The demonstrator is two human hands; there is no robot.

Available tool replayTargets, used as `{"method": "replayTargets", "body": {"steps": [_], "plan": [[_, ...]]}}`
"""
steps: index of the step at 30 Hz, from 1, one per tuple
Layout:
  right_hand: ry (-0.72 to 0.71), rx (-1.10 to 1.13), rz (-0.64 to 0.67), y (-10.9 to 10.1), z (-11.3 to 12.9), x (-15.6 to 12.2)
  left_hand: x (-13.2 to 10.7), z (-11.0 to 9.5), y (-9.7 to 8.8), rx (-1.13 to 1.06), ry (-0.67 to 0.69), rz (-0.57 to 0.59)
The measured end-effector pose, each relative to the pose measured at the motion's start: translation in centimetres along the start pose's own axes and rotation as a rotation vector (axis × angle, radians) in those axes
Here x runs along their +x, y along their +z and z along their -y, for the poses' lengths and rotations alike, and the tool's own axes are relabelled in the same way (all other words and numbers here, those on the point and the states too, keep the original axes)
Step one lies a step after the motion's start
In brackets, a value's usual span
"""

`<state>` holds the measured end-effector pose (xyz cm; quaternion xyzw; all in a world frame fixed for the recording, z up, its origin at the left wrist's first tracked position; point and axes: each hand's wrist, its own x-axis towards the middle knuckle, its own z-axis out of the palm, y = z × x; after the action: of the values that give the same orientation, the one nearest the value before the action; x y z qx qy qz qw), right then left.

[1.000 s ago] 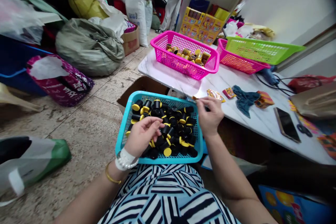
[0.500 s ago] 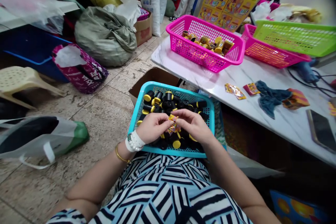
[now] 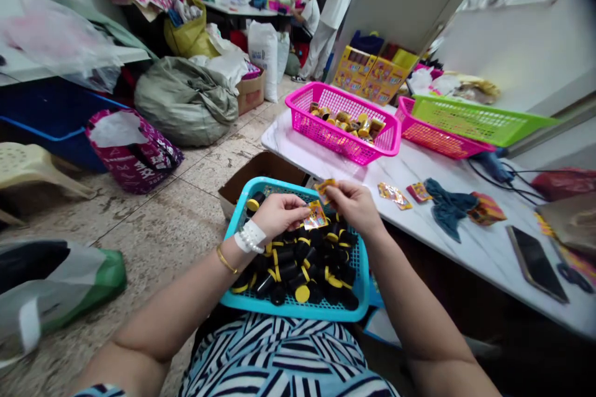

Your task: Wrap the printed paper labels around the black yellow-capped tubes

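Note:
Between the thumb and fingers of my left hand [image 3: 278,216] is a small yellow printed label [image 3: 316,216] with a shiny surface. My right hand [image 3: 352,203] pinches another small yellow printed piece [image 3: 325,188], a little higher and further right; the two pieces look apart. Both hands are above a blue plastic basket [image 3: 235,232], which rests at my lap. Inside it lie many small black canisters [image 3: 284,272] with yellow lids, jumbled on their sides and upright. A white band and a beaded bracelet circle my left wrist.
On the marble-look table [image 3: 335,177] stand a pink basket [image 3: 344,142] of yellow-wrapped canisters, loose printed labels [image 3: 394,195], a dark blue cloth [image 3: 447,205] and a phone [image 3: 535,260]. An open cardboard box [image 3: 233,189] sits behind my basket. Two people are in the background.
My hands were together over one yellow bundle; now they are apart, each with a yellow piece. The right hand has moved up and right. The camera view has tilted upward.

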<state>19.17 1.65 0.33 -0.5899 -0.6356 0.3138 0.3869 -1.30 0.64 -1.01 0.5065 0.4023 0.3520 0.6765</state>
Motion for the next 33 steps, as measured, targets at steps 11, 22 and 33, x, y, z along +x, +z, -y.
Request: {"method": "replayTargets", "body": {"steps": [11, 22, 33], "plan": [[-0.232, -0.289, -0.424, 0.0, -0.9, -1.5, -4.0, 1.4, -1.8, 0.228, 0.037, -0.119], [0.108, 0.300, -0.106, 7.9, 0.8, -9.8, -8.1, 2.2, 0.2, 0.121, 0.192, -0.454], [-0.026, 0.226, -0.199, 9.3, -0.3, -11.4, -10.7, 3.6, 2.3, 0.177, 0.152, -0.471]]}}
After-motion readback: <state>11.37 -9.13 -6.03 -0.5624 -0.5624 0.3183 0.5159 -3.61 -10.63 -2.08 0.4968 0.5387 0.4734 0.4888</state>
